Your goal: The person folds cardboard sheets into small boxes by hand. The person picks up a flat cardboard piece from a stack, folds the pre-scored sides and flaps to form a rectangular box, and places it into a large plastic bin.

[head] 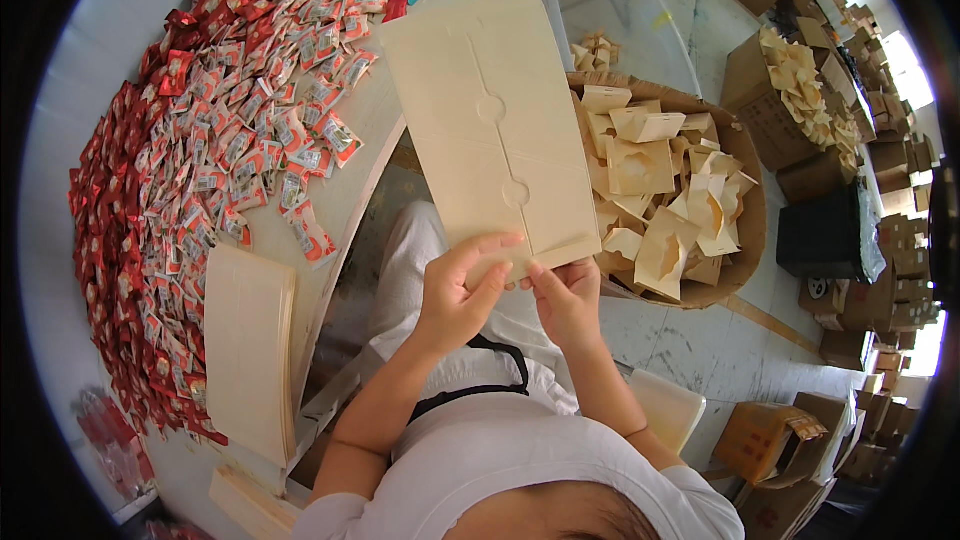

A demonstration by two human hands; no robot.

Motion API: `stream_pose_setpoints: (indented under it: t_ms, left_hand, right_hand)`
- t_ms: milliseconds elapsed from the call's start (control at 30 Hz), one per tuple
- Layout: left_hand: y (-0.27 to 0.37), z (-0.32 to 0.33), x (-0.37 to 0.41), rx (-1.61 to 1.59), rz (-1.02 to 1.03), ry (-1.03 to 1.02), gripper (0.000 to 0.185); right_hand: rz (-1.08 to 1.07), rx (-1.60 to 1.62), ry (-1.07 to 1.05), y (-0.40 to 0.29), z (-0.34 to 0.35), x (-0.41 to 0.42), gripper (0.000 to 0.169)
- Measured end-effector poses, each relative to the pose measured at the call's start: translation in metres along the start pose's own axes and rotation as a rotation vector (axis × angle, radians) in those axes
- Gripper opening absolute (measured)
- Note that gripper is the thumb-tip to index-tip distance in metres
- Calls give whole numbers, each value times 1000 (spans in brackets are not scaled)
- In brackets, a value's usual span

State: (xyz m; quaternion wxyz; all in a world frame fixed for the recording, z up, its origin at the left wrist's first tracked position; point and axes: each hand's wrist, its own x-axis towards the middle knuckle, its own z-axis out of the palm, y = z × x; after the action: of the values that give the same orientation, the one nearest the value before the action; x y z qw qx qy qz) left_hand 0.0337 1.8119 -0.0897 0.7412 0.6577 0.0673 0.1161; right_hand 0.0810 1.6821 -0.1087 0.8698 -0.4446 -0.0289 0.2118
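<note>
A flat cream cardboard sheet (499, 120) with a slit and two round cuts along its middle is held up in both hands. My left hand (469, 292) pinches its near edge between thumb and fingers. Close beside it, my right hand (562, 296) grips the near right corner, where a narrow flap is folded over. A stack of similar cardboard sheets (247, 349) lies on the table at the left. Beyond the stack, small red-and-white wrapped packets (247, 142) spread across the table, with red packets (112, 255) behind them.
On the right stands a large carton (739, 240) full of folded cream card pieces (641, 165). Behind it is a clear plastic tub (622, 15). A dark bin (821, 232) and many cartons line the far right. The table edge (352, 217) runs just left of my legs.
</note>
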Motion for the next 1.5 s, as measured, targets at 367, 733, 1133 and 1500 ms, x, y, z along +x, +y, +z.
stream_pose_setpoints:
  t_ms: [367, 733, 1133, 1500]
  left_hand:
    - [-5, 2, -3, 305, 243, 57, 21]
    - [-7, -18, 5, -206, -163, 12, 25]
    - [-66, 16, -22, 556, 507, -77, 35]
    - [-19, -83, -2, -333, 104, -193, 45]
  right_hand:
    - [-3, 57, 143, 13, 6, 1, 18]
    - [44, -268, -299, 6, -13, 8, 10]
    - [51, 66, 498, 18, -6, 41, 52]
    - [-251, -948, 395, -67, -86, 39, 35]
